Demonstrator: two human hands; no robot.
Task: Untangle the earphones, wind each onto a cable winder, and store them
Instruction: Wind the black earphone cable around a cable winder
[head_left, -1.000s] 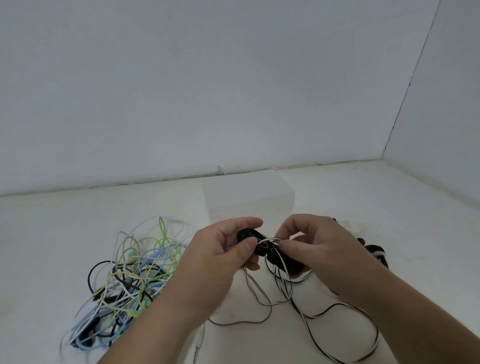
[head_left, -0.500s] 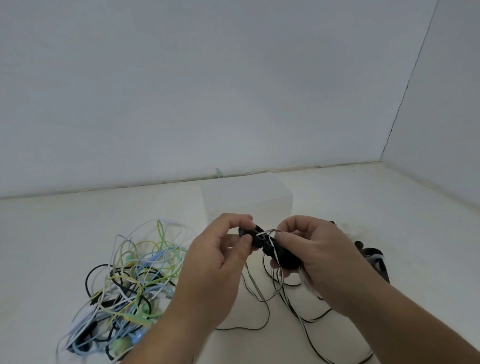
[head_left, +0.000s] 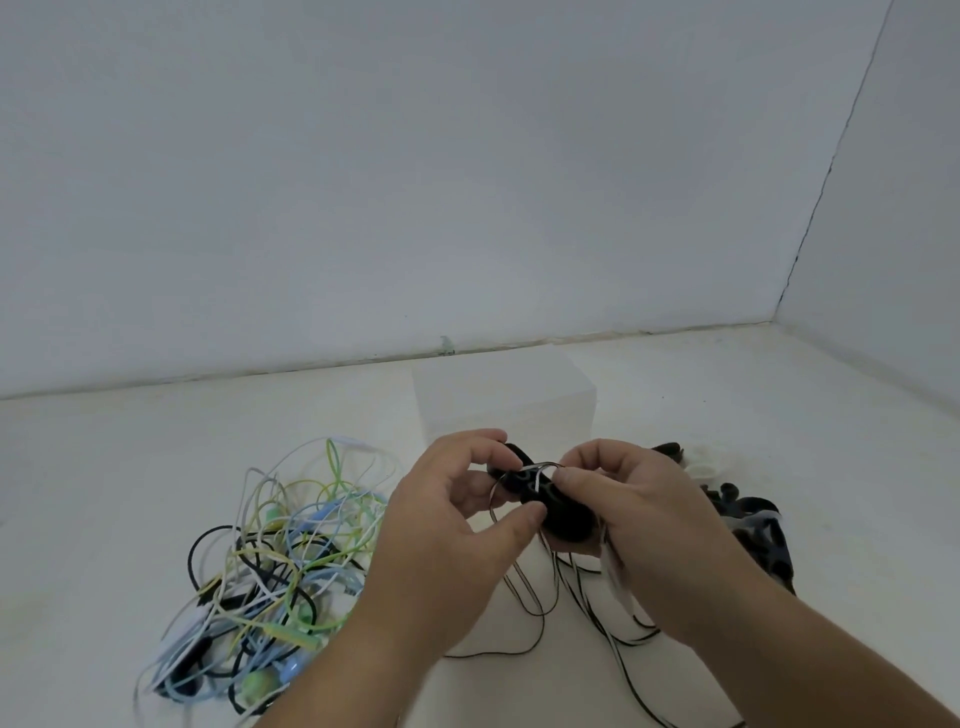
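Two hands, left hand and right hand, hold one black oval plastic cable winder. One tangled heap of multicoloured earphone cables lies left of them, one translucent white plastic box beyond.

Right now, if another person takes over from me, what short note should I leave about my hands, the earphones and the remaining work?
Left hand holds one end of the black cable winder. Right hand pinches the black-and-white cable at the winder's middle; few turns are on, most of it hangs down to the table.
Tangled earphone pile lies at left, untouched. Translucent box stands behind the hands. Dark items at right: cannot tell what.
Left to do: finish winding, store it, then untangle the pile.
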